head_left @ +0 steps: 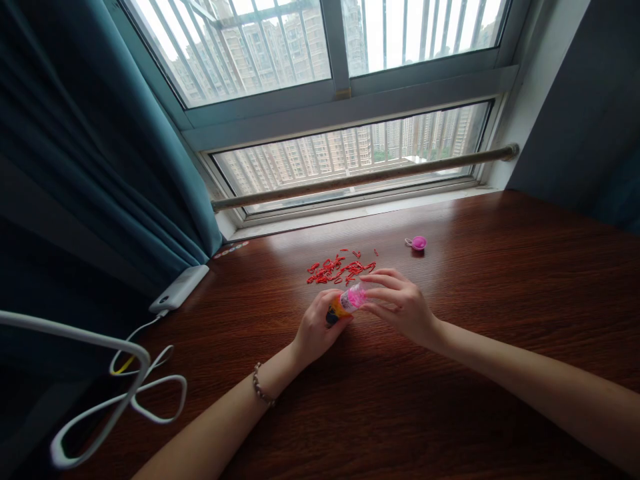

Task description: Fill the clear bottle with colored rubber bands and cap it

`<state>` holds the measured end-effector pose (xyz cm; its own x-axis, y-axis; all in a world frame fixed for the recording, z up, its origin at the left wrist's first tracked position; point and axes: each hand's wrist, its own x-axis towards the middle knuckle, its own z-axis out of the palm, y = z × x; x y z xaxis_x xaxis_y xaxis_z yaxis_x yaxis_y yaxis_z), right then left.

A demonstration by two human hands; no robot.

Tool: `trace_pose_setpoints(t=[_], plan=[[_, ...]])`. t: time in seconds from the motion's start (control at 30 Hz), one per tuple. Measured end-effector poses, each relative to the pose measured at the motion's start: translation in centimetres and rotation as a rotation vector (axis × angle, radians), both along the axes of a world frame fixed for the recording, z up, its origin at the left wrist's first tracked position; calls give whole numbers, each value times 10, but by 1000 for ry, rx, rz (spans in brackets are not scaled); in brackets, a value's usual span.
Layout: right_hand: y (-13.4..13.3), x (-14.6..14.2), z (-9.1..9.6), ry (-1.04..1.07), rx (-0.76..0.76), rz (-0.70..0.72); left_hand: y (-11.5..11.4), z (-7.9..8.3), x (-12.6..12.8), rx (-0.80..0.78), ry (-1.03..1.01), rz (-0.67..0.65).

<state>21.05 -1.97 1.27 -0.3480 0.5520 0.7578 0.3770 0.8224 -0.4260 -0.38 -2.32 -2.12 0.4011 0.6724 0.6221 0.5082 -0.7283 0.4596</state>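
Just nearer than the scattered thin red strips (pixel 340 270), a cylindrical orange-and-pink plastic bottle (pixel 346 301) is gripped in the left hand's (pixel 316 327) curled fingers, its long axis slanted toward the right hand (pixel 404 303), whose parted fingers are held about the pink end; contact there cannot be told.

Take the bottle (pixel 349 301) in your left hand (pixel 316 328) as the clock's centre. Your right hand (pixel 404 307) is at 3, fingers at the bottle's end. On the table (pixel 500 287), small pieces (pixel 345 272) lie scattered at 12, the lid (pixel 419 243) at 2, the power bank (pixel 179 291) at 9. A cord (pixel 143 357) loops at 8, the curtain (pixel 130 133) hangs at 10, and the window (pixel 270 110) stands behind the table.
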Motion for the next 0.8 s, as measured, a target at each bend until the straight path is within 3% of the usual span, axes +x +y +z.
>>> trace_pose_setpoints(t=[0.17, 0.3, 0.57, 0.8], plan=[[-5, 0, 4, 77, -3, -1, 0, 1, 0, -2, -14, -10], [-7, -2, 3, 166, -131, -28, 0, 2, 0, -2, -14, -24], [-8, -7, 0, 156, -427, 184, 1, -3, -3, 12, 25, -113], [20, 16, 21, 434, -447, -45, 4, 0, -2, -41, 125, -73]])
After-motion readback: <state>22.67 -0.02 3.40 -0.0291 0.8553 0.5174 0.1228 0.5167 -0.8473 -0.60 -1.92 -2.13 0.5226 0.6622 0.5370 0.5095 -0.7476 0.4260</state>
